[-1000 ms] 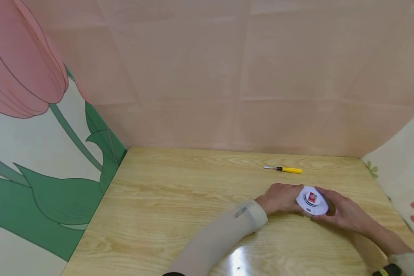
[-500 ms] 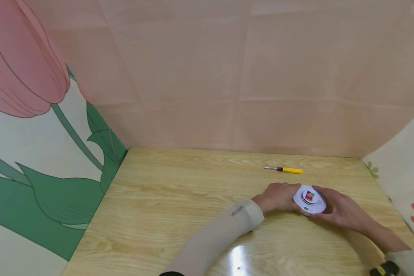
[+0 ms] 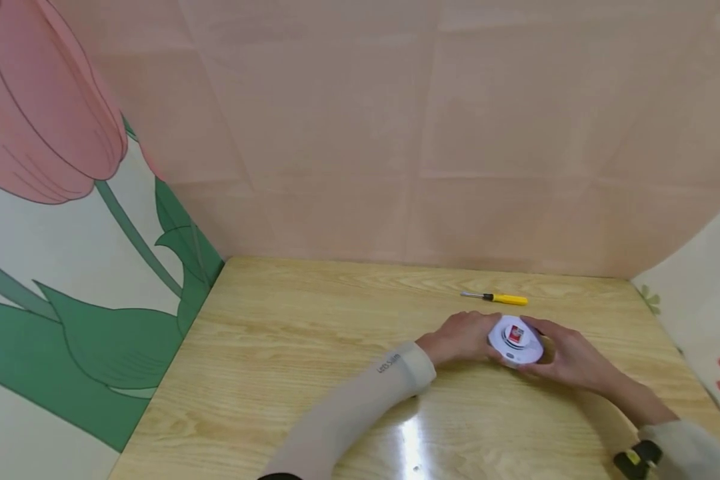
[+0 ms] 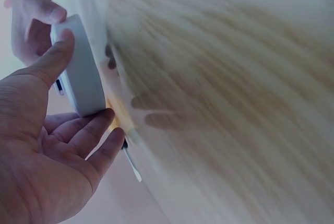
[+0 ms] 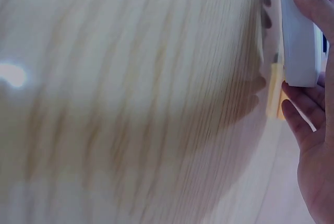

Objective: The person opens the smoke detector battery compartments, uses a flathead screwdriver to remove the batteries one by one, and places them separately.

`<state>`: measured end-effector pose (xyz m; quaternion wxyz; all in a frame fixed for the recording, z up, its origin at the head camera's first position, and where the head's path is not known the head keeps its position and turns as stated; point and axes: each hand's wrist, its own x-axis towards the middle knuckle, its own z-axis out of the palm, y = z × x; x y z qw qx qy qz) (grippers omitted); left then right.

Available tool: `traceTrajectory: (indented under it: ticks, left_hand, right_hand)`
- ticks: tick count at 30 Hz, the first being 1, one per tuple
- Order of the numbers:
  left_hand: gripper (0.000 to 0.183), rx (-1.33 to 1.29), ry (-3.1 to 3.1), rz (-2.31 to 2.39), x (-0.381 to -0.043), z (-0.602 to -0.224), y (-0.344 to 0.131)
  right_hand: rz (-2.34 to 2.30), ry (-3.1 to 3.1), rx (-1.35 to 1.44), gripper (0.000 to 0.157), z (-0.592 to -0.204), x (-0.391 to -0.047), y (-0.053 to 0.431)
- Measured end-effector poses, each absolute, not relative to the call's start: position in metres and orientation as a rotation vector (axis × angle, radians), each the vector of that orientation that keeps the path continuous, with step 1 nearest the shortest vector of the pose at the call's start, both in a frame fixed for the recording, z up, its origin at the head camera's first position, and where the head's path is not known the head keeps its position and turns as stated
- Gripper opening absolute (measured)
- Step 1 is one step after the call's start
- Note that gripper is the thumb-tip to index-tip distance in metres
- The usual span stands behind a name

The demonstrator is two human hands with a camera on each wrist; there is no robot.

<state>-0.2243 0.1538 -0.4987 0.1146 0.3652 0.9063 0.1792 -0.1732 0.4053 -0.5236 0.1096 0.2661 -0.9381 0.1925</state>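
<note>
Both hands hold a white round device (image 3: 527,350) between them, over the right part of the table. Its face, turned up to the head view, has a raised middle with dark curved slots, a red label and a small grey oval near the front. My left hand (image 3: 463,336) grips the device's left edge, its thumb on the near side and fingers underneath in the left wrist view. From the other side my right hand (image 3: 576,361) pinches the rim between thumb and fingers. Plain smooth sidewall of the device (image 5: 301,36) shows in the right wrist view, and finger shadows fall on the wood below.
A screwdriver (image 3: 507,299) with a yellow handle lies on the wood-grain table (image 3: 312,313), just behind the hands. A pink cloth backdrop (image 3: 336,133) rises at the table's back edge. Flower-printed panels (image 3: 108,360) stand at both sides.
Both hands have shifted left with the device, keeping hold of it. The device has also moved slightly back. The screwdriver has stayed in place on the table.
</note>
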Motion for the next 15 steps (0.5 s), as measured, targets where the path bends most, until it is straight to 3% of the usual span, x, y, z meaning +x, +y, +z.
traceTrajectory:
  ticks: [15]
  left_hand:
    - [0.067, 1.080, 2.672, 0.596, -0.240, -0.493, 0.098]
  right_hand:
    - [0.706, -2.813, 0.831, 0.096, -0.520, -0.197, 0.354]
